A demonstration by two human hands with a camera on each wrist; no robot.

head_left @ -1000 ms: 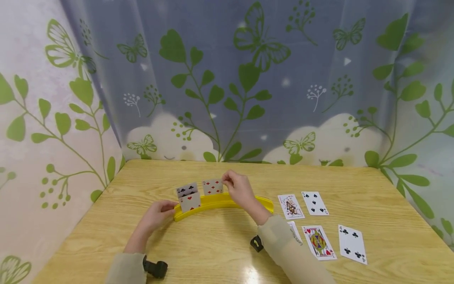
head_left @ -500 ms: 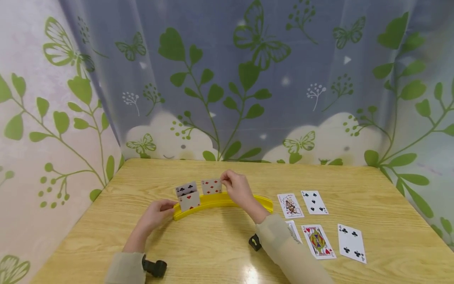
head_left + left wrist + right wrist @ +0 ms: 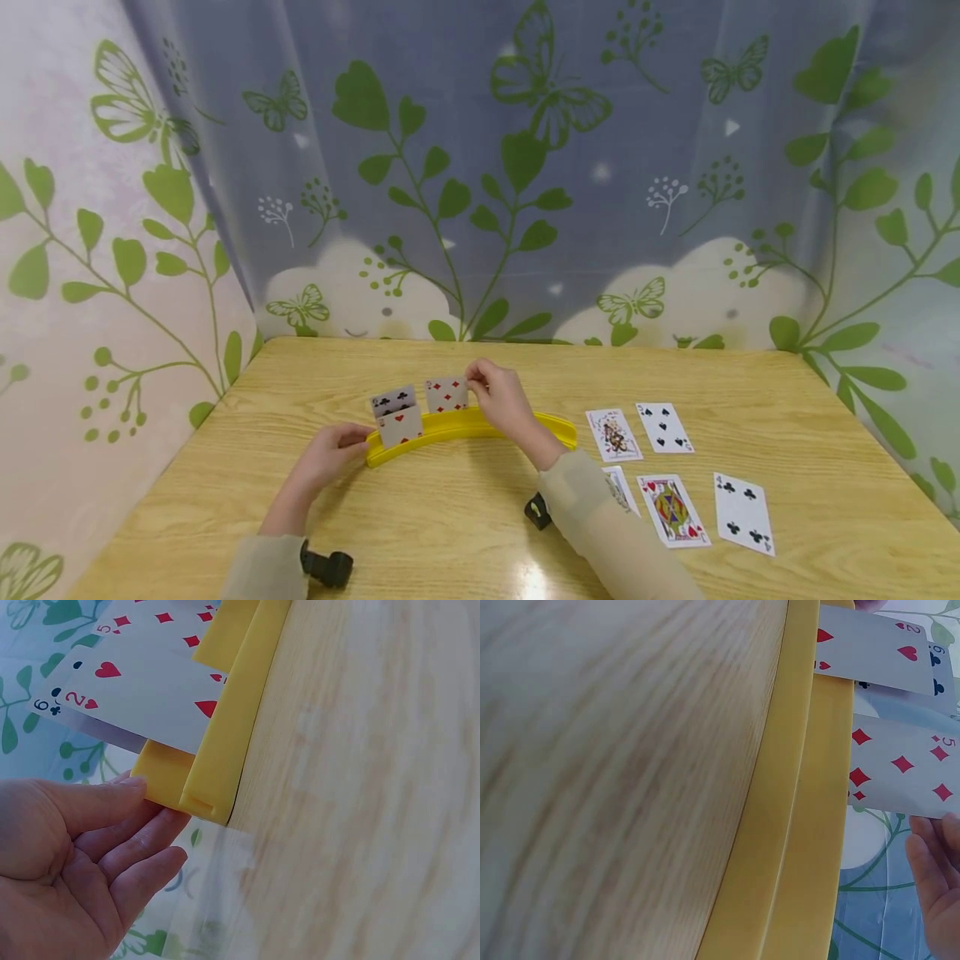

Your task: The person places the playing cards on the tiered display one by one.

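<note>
One curved yellow plastic card rack (image 3: 457,424), end pinched by left fingers (image 3: 142,846); one white five-of-diamonds card (image 3: 900,765), edge pinched by right fingers (image 3: 930,876), likely to topple if released unseated.

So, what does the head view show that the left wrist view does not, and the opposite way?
Only the head view: the right hand, and the jack of hearts, four of clubs and five of spades lying on the table.

Only the left wrist view: the palm side of the left hand.

Both: that hand pinching the yellow holder, two of hearts, six of clubs and five of diamonds.
</note>
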